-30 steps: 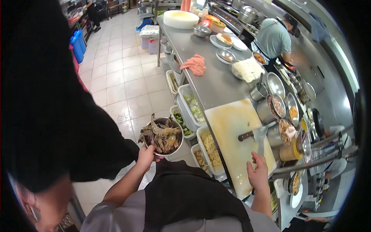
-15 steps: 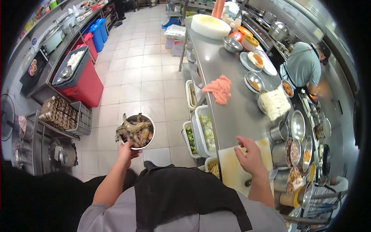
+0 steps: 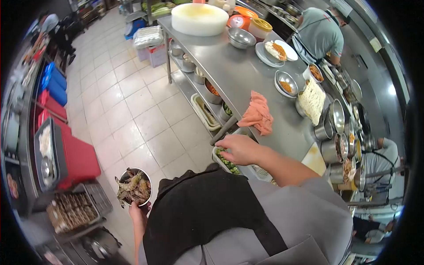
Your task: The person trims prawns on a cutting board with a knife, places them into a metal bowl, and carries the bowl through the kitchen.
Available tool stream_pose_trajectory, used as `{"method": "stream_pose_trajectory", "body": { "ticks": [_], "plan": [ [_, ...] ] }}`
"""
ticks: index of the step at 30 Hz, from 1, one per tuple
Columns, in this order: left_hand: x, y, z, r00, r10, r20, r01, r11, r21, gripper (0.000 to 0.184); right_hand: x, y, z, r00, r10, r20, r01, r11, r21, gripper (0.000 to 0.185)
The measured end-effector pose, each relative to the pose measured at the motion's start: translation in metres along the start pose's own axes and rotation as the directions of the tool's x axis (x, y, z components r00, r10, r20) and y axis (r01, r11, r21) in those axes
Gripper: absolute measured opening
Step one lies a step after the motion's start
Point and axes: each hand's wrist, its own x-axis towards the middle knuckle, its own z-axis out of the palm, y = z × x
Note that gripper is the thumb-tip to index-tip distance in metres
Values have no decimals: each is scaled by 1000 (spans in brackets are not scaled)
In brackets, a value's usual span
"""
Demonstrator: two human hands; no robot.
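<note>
My left hand [image 3: 139, 213] grips the rim of a round metal bowl [image 3: 150, 189], low over the floor at my left. Raw prawns [image 3: 134, 186] are heaped in it, some hanging past the rim. My right hand [image 3: 242, 149] is in the air by the near edge of the steel table [image 3: 212, 51], its fingers partly bent and apart with nothing seen in them. Beneath it is a basket of cut green vegetables [image 3: 226, 162], partly covered by the hand. Just beyond the fingers stands a grey table leg [image 3: 226, 131]. A crumpled pink cloth [image 3: 258, 114] lies on the table nearby.
On the table are a thick white round block [image 3: 199, 20], a steel bowl [image 3: 241, 38], noodles [image 3: 311, 102] and a cutting board [image 3: 314, 161]. Left are a red cooler [image 3: 79, 157] and egg trays [image 3: 73, 211]. One co-worker [image 3: 320, 33] works beyond the table; another person [image 3: 53, 31] stands far left.
My view has turned and moved forward along the table. My right hand has gone from above the cutting board to the table edge near the cloth. The prawn bowl stays in my left hand.
</note>
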Motion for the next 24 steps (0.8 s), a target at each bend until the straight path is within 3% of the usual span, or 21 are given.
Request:
{"method": "stream_pose_trajectory", "body": {
  "ticks": [1, 2, 5, 6, 8, 10, 12, 16, 18, 20, 22, 24],
  "plan": [
    [21, 16, -3, 999, 19, 47, -19, 1000, -10, 34, 18, -2, -2, 1000, -8, 12, 8, 1000, 10, 32],
    [46, 31, -3, 995, 39, 93, -37, 999, -29, 34, 35, 6, 0, 993, -53, -104, 57, 998, 32, 28],
    [84, 84, 24, 989, 108, 105, -103, 993, -54, 34, 91, 21, -37, 979, 71, -190, -53, 994, 97, 24],
    [102, 96, 33, 985, 119, 122, -113, 992, -56, 34, 106, 23, -55, 956, 187, -226, -140, 968, 209, 21],
    [125, 135, 53, 985, 140, 98, -136, 989, -49, 34, 145, 38, -84, 837, 436, -331, -318, 879, 354, 23],
    [141, 175, 74, 976, 159, 152, -148, 986, -82, 32, 188, 76, -114, 760, 431, -486, -280, 892, 355, 25],
    [158, 207, 89, 980, 156, 125, -144, 984, -101, 32, 234, 121, -141, 663, 379, -646, -262, 925, 275, 25],
    [196, 256, 112, 990, 128, 64, -118, 984, -133, 31, 297, 218, -189, 568, 182, -803, -476, 868, -140, 29],
    [208, 278, 118, 997, 77, 17, -73, 984, -161, 32, 323, 269, -192, 529, 152, -835, -582, 781, -226, 29],
    [229, 288, 119, 998, 42, -39, -47, 985, -165, 32, 335, 271, -206, 607, 496, -621, -731, 655, -191, 27],
    [246, 302, 120, 998, 11, -59, -20, 989, -149, 32, 343, 302, -215, 663, 567, -488, -712, 679, -177, 31],
    [260, 318, 125, 991, -21, -132, -1, 986, -169, 31, 348, 291, -227, 676, 545, -495, -691, 702, -172, 29]
  ]
}}
